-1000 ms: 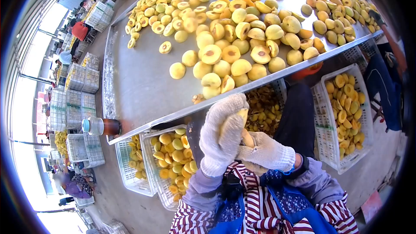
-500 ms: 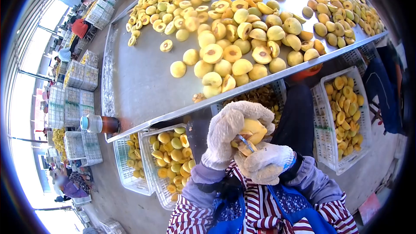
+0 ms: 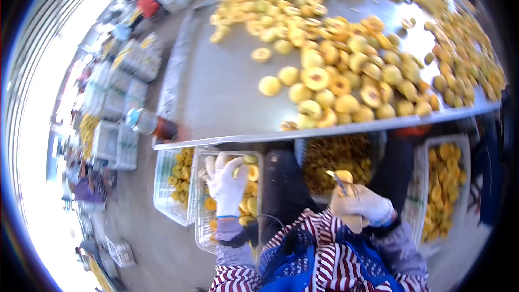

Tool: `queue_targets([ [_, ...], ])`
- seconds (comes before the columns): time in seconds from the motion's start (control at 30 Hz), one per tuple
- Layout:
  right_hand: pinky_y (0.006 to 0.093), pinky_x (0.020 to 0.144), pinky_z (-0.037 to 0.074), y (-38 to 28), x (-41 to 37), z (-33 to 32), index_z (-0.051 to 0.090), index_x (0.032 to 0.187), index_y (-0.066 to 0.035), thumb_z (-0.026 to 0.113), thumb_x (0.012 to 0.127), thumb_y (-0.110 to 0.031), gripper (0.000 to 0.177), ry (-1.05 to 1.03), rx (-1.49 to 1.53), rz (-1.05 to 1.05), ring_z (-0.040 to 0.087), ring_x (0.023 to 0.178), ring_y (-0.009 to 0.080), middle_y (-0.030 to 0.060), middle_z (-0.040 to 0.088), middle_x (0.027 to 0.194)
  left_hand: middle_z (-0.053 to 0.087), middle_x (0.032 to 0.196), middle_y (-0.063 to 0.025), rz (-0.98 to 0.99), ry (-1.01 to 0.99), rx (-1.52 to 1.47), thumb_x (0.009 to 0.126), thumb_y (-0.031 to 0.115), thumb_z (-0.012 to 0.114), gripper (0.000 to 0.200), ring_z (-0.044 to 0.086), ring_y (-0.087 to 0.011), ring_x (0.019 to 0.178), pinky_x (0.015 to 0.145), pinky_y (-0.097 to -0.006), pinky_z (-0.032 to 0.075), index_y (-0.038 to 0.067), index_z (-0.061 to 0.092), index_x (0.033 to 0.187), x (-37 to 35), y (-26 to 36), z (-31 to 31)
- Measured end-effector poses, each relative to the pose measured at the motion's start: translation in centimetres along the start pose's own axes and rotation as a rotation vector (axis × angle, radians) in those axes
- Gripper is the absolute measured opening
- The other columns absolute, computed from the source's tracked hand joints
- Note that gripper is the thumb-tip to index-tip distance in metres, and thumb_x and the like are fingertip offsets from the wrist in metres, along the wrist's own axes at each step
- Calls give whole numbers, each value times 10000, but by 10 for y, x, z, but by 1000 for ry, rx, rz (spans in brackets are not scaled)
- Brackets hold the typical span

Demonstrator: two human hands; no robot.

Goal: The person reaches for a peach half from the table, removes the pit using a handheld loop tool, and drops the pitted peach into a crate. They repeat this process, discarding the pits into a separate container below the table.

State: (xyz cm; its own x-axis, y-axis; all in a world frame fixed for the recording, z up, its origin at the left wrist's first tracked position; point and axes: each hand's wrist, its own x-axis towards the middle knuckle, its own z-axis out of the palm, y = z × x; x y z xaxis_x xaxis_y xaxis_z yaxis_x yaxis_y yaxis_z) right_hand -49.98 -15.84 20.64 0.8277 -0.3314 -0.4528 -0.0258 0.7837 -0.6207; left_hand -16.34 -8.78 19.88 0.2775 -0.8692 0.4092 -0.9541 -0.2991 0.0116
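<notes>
My left hand, in a pale glove, is over a white crate of halved yellow fruit, its fingers spread, with a fruit half beside its fingertips. My right hand, gloved too, is closed in front of my chest around a small pitting tool with a thin metal blade. A yellow fruit piece shows at the top of that hand. Below the table edge, between my knees, is a container of brown pits.
A metal table carries many halved fruits. Another fruit crate stands at the left, and one at the right. A jar of dark liquid is by the table's left corner. People and stacked crates are farther left.
My left hand has left my right hand and moved left over the crate, fingers now spread. My right hand still holds the tool, lower and farther right. The view has turned and shifted.
</notes>
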Motion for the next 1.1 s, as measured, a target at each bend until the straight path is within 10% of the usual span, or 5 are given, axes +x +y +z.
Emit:
queue_targets([
  [0.13, 245, 367, 345, -8, 14, 19, 636, 884, -36, 680, 918, -200, 173, 166, -210, 84, 466, 397, 100, 12, 532, 550, 589, 1264, -137, 18, -163, -1259, 784, 19, 766, 497, 546, -261, 1230, 1041, -355, 457, 49, 595, 1250, 27, 61, -39],
  [0.27, 288, 611, 505, -22, 18, 33, 654, 853, -59, 680, 858, -112, 59, 214, -529, 138, 648, 731, 159, 54, 659, 803, 628, 1243, -138, 285, -486, -1450, 843, 62, 702, 413, 584, -269, 1191, 1029, -337, 464, 53, 622, 1248, 33, 116, -47],
  [0.43, 268, 379, 354, 25, 58, -30, 559, 1022, -114, 599, 983, -266, 162, 28, -1692, -1306, 453, 419, 108, -11, 497, 576, 683, 860, -74, 151, -713, -1449, 860, 67, 609, 184, 669, -242, 822, 730, -348, 530, 93, 678, 1029, 37, 150, -37],
  [0.6, 264, 378, 350, 0, 22, 10, 563, 987, -121, 598, 985, -267, 150, 316, -673, -48, 448, 417, 103, -9, 498, 576, 696, 903, -79, 262, -604, -1295, 896, 196, 610, 175, 676, -279, 856, 761, -375, 527, 122, 681, 1039, 24, 124, -37],
  [1.1, 253, 365, 315, -14, 27, 43, 539, 817, -128, 573, 995, -256, 222, 432, -625, -14, 380, 393, 84, -13, 455, 557, 570, 784, -61, 577, -79, -912, 759, 236, 665, 125, 651, -269, 807, 632, -391, 537, 125, 607, 749, 16, 145, -3],
])
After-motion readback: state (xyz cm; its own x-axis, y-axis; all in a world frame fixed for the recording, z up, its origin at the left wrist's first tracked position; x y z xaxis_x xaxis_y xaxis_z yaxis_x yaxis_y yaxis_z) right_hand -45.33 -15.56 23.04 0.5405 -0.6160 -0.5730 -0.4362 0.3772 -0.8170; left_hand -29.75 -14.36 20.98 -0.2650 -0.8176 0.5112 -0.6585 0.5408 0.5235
